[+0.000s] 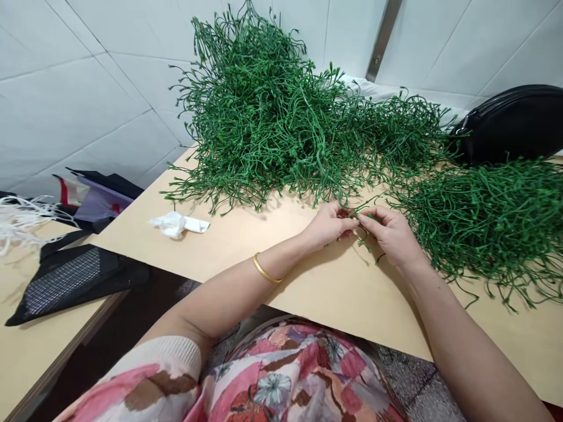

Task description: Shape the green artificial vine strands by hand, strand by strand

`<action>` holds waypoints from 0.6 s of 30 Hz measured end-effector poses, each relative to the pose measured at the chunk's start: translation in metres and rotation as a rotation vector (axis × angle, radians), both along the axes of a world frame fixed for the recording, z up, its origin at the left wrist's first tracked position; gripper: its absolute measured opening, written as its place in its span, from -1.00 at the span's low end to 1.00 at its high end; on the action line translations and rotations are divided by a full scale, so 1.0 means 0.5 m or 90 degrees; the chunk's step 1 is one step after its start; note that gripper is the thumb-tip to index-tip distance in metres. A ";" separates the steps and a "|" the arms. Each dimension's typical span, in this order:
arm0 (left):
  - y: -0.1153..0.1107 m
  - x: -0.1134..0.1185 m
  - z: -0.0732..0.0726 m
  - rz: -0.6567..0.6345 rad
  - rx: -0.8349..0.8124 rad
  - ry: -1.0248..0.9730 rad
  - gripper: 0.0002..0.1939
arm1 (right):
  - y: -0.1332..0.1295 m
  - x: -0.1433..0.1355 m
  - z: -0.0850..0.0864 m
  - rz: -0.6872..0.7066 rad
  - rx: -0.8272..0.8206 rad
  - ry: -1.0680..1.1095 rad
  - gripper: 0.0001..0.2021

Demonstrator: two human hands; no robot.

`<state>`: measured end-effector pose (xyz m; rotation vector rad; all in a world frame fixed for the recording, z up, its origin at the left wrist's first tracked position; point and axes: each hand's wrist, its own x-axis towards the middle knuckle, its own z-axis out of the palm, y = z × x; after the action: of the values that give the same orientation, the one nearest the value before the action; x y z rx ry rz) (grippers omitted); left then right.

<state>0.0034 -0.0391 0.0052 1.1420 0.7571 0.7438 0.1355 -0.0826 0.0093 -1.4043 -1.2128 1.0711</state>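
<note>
My left hand (331, 225) and my right hand (389, 231) meet at the middle of the table, thumbs and fingers pinched close together. Between them they grip a thin green artificial plant stem (364, 205), whose ends poke out above and below the fingers. Part of the stem is hidden by my fingers. Just behind my hands rises a large heap of green artificial stems (264, 117) with small budded tips. To the right of my right hand lies a second pile of such stems (488, 217).
A crumpled white tissue (173, 224) lies left on the light wooden table (246, 234). At the back right sits a black bag (514, 126). On another surface at far left are a black mesh pouch (65, 281) and white strings (21, 223). A tiled wall (132, 88) stands behind.
</note>
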 end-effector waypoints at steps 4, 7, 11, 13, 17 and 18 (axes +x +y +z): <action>0.010 -0.007 0.005 0.003 -0.041 0.007 -0.87 | 0.000 -0.002 0.000 0.028 -0.012 -0.009 -0.81; 0.023 -0.014 0.006 -0.013 -0.066 0.006 -0.89 | 0.001 -0.002 0.000 0.042 -0.014 -0.018 -0.81; 0.028 -0.018 0.004 -0.036 -0.049 0.014 -0.92 | 0.004 -0.005 -0.001 0.020 0.003 0.010 -0.78; 0.024 -0.016 0.003 -0.038 -0.033 0.018 -0.91 | 0.005 -0.008 -0.002 0.026 0.006 0.022 -0.75; 0.016 -0.010 -0.003 -0.028 0.003 0.019 -0.87 | 0.004 -0.011 -0.007 0.045 0.005 0.006 -0.76; 0.016 -0.010 -0.004 -0.029 0.010 0.020 -0.87 | 0.005 -0.011 -0.008 0.040 0.007 0.003 -0.76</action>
<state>-0.0015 -0.0312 0.0031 1.1833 0.7498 0.6962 0.1302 -0.0803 0.0054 -1.3617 -1.2648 1.1097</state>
